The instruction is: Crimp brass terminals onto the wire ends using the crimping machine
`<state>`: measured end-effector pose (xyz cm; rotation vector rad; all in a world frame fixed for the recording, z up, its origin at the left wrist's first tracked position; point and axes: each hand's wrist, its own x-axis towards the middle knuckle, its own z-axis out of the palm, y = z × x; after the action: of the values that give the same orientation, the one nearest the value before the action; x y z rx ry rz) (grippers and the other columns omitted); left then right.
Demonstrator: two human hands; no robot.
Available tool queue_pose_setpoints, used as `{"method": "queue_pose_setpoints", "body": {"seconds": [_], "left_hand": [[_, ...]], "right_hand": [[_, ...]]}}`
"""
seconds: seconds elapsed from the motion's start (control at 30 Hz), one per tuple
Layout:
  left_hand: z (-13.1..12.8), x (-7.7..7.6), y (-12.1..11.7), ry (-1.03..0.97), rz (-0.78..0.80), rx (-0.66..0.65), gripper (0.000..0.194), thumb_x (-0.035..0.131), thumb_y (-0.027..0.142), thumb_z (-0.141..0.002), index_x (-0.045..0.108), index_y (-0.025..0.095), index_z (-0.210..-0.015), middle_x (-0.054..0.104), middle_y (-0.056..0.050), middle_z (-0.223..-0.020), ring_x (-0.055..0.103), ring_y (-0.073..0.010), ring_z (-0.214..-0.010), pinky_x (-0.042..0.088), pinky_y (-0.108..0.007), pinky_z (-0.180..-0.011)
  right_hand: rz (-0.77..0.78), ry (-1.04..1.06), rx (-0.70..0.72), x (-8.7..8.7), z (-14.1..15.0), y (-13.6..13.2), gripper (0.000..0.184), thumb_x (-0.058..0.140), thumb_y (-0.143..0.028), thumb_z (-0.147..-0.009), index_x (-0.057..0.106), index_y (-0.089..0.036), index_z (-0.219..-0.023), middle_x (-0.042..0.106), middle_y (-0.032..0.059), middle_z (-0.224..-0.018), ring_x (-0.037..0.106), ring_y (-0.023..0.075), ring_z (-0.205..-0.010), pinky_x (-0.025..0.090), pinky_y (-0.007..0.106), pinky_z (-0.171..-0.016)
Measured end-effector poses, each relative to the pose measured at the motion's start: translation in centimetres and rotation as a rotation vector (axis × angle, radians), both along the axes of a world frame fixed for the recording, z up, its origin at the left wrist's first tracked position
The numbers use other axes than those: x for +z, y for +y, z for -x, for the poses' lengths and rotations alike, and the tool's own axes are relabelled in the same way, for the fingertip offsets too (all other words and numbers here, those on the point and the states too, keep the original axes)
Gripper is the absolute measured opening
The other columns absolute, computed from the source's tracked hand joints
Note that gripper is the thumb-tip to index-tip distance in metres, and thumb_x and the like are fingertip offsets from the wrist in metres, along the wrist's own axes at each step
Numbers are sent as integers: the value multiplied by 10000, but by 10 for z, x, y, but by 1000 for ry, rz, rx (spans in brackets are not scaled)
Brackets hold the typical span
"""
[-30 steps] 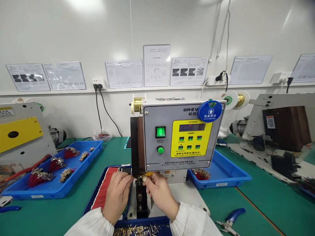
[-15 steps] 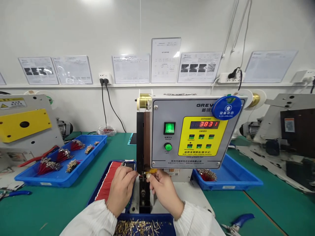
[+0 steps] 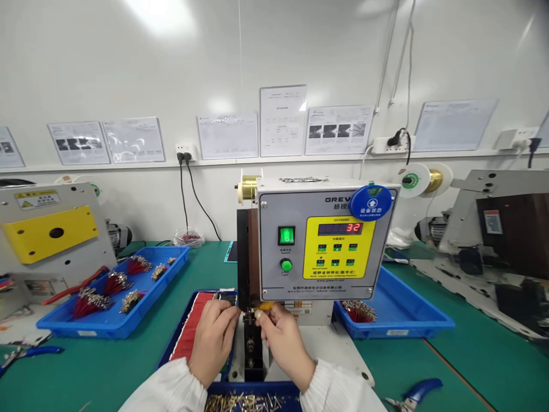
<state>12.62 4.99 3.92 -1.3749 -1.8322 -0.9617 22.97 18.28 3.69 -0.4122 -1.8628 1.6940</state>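
Note:
Both hands meet at the narrow die slot (image 3: 250, 320) of a copper strip crimping machine (image 3: 283, 194). My left hand (image 3: 217, 335) is closed in a pinch left of the slot, on what looks like a thin red wire, mostly hidden by the fingers. My right hand (image 3: 285, 337) pinches on the other side, its thumb and forefinger close to the die; whatever lies between them is too small to name. Just behind the right fingertips is a yellow piece (image 3: 265, 306). Beneath my left hand, a dark blue tray holds red wires (image 3: 191, 335) in a row.
In front of the machine, a blue tray (image 3: 253, 386) contains small brass-coloured pieces. Blue trays (image 3: 86, 329) (image 3: 397, 331) with bundled red wires flank it. Cutting pliers (image 3: 422, 392) lie at front right, others (image 3: 34, 352) at left. More machines (image 3: 55, 229) stand on both sides.
The view has shifted slightly, so the scene sits lower. Both hands keep their pinch at the die. The red display shows 32 where 3831 was lit.

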Motion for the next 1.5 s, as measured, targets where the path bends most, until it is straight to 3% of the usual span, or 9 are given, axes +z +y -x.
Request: {"method": "queue_pose_setpoints", "body": {"seconds": [0.33,1.03,1.2,1.27,1.37,1.43,1.5], "left_hand": [[2,-6,1,-36,51,-14,169,468,140,-942,626,192,-967,563,-48,-886,539,-164,-840,475,-291,-726],[0,-5,1,-50,55,-24,184,449,142,-950,625,194,-954,568,-48,-886,538,-165,-846,474,-289,-728],[4,-6,0,-52,15,-40,162,462,186,-951,621,190,-976,598,-54,-905,565,-174,-869,493,-298,-756],[7,0,0,-75,-14,-34,151,474,212,-947,615,188,-995,616,-57,-924,574,-183,-891,498,-310,-776],[4,22,-8,-104,-99,-11,166,481,263,-938,621,197,-997,638,-58,-933,592,-196,-898,509,-334,-787],[-12,40,-23,-134,-147,-3,189,476,298,-925,635,227,-997,648,-53,-929,605,-204,-880,525,-347,-750],[-41,52,-46,-138,-55,-45,252,463,322,-890,647,316,-1063,663,-39,-951,618,-229,-866,542,-392,-678]], "right_hand": [[-264,-24,-174,-2,-2,-6,230,488,-403,-887,508,-218,-751,590,20,-614,562,190,-560,416,284,-533],[-248,-3,-183,-5,-4,-10,239,500,-399,-889,495,-216,-735,615,29,-632,581,190,-576,424,275,-524],[-259,-2,-157,3,-6,-10,226,474,-391,-900,512,-209,-770,629,28,-649,576,182,-548,436,278,-527],[-326,-25,-156,8,-13,-1,196,471,-356,-893,524,-205,-779,644,35,-672,581,181,-547,436,280,-531],[-434,-120,-165,13,-34,22,151,483,-296,-862,522,-209,-745,633,23,-630,582,183,-530,415,276,-513],[-450,-177,-134,12,-51,41,130,462,-258,-856,522,-207,-752,637,14,-632,588,177,-528,404,264,-498],[-473,-225,-112,6,-65,57,128,431,-205,-852,529,-201,-769,647,8,-646,585,162,-521,389,244,-483]]}}
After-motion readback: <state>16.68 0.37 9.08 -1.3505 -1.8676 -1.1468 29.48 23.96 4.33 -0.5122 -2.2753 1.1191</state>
